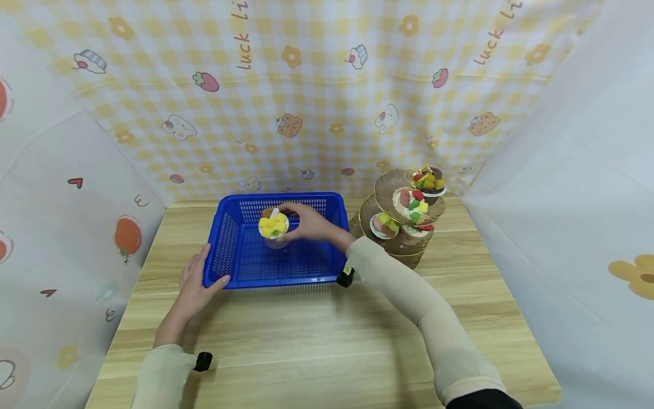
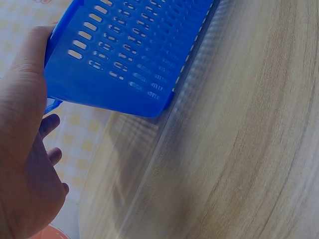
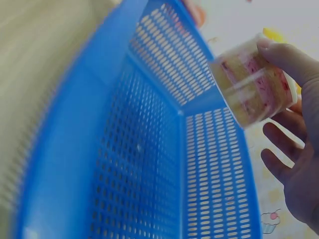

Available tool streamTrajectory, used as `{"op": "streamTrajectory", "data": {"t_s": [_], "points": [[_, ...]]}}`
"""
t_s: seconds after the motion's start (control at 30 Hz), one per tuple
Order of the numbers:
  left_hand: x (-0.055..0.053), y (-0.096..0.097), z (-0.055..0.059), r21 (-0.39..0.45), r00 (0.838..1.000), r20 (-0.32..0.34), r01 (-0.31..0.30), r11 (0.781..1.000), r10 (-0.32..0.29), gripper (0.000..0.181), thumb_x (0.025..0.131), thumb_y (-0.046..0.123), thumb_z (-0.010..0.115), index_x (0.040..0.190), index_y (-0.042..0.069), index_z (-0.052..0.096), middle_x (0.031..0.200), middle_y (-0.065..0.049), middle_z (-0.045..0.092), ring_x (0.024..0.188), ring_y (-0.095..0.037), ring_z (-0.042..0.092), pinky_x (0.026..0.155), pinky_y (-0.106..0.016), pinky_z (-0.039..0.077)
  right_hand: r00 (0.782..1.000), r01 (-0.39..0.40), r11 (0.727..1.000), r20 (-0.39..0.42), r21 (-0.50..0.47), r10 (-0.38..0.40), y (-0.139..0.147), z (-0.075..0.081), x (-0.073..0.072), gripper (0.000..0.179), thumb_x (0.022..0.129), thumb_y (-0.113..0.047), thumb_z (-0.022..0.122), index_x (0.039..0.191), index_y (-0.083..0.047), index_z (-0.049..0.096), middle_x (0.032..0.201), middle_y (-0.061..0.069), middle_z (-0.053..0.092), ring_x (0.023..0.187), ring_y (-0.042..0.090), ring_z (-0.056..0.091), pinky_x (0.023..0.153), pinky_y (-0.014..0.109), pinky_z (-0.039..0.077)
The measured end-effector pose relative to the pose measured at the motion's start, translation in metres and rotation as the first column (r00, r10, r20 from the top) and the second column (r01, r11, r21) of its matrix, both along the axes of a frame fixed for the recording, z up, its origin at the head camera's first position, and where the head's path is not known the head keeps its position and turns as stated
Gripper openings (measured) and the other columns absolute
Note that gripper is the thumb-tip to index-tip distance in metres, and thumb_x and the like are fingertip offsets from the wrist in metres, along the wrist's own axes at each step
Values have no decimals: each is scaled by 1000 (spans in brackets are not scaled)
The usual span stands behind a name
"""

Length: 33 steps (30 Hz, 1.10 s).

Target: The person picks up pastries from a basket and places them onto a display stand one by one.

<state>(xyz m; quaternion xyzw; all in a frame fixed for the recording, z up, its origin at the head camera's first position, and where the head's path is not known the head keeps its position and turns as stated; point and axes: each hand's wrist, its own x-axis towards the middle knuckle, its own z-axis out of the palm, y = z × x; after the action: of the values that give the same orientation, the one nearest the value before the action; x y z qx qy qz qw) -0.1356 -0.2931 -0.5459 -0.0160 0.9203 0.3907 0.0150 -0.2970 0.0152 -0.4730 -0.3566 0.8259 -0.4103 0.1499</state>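
Note:
My right hand [image 1: 307,222] holds a clear dessert cup [image 3: 253,84] between thumb and fingers, over the inside of a blue plastic basket [image 1: 276,282]. Yellow cubes, a bit of green and a small white piece top the cup; pink and cream layers show through its side in the right wrist view, where it is tilted. At the basket's front left corner, my left hand [image 1: 195,279] grips the rim, thumb at the front and fingers along the left side. In the left wrist view, part of the left hand [image 2: 25,134] is behind the basket wall [image 2: 99,84].
Right of the basket stands a tiered amber stand [image 1: 393,187] bearing several dessert cups, among them a cream-topped one [image 1: 410,204] and a chocolate one [image 1: 430,183]. A yellow checked cloth [image 1: 317,85] hangs behind the wooden table [image 1: 286,352].

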Motion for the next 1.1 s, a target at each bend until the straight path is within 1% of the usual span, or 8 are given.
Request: {"op": "streamTrajectory", "data": {"t_s": [0.17,0.33,0.53,0.7,0.83,0.93,1.0,1.1], "points": [[1,0,0,4,1000,-1,5,1000,-5,98,92,45,65,161,27,-2,166,-23,6,150,-52,-2,110,-79,2,994,82,995,-68,-51,-86,24,7,23,78,73,-38,87,140,-17,52,133,-1,60,123,15,56,108,37,46],[2,0,0,0,1000,6,5,1000,-5,98,92,46,65,161,26,-3,166,-25,5,150,-53,-2,109,-79,2,975,178,978,-116,-108,-190,57,8,55,79,71,-30,89,140,-15,52,133,6,59,120,23,56,105,46,48],[1,0,0,2,1000,11,8,1000,-8,99,92,46,65,161,26,-3,165,-26,5,150,-53,-3,109,-79,2,944,278,946,-134,-166,-300,103,5,93,81,70,-23,90,140,-11,52,129,10,60,119,29,57,106,56,45],[0,-1,-1,-2,1000,10,8,1000,-8,98,92,46,64,161,24,-2,165,-27,5,149,-54,-2,108,-80,3,917,352,912,-117,-212,-381,137,2,122,79,69,-17,90,139,-13,54,127,9,62,117,23,57,103,57,45],[0,-2,-1,-6,1000,9,10,1000,-10,98,92,46,64,161,23,-2,164,-29,5,149,-55,-2,108,-80,4,890,412,887,-117,-208,-441,159,-6,141,78,68,-17,91,137,-14,56,123,6,63,114,13,57,97,50,50],[0,-2,0,-2,1000,11,13,1000,-13,98,92,46,64,161,23,-2,164,-29,4,149,-55,-3,107,-81,4,871,453,869,-110,-201,-480,170,-14,154,77,67,-17,91,136,-14,57,121,6,64,112,9,55,96,48,51],[1,-2,0,-2,1000,8,14,1000,-14,98,92,46,64,161,23,-2,164,-28,4,149,-55,-2,107,-81,4,856,481,857,-108,-187,-505,176,-21,161,77,67,-18,92,136,-13,57,120,5,65,111,7,54,96,48,50],[0,-2,0,-3,1000,5,17,1000,-17,97,93,45,63,161,24,-3,164,-28,5,149,-54,-3,107,-81,4,833,528,835,-96,-155,-544,183,-34,168,78,66,-19,92,136,-12,58,120,5,65,110,5,54,97,43,49]]}}
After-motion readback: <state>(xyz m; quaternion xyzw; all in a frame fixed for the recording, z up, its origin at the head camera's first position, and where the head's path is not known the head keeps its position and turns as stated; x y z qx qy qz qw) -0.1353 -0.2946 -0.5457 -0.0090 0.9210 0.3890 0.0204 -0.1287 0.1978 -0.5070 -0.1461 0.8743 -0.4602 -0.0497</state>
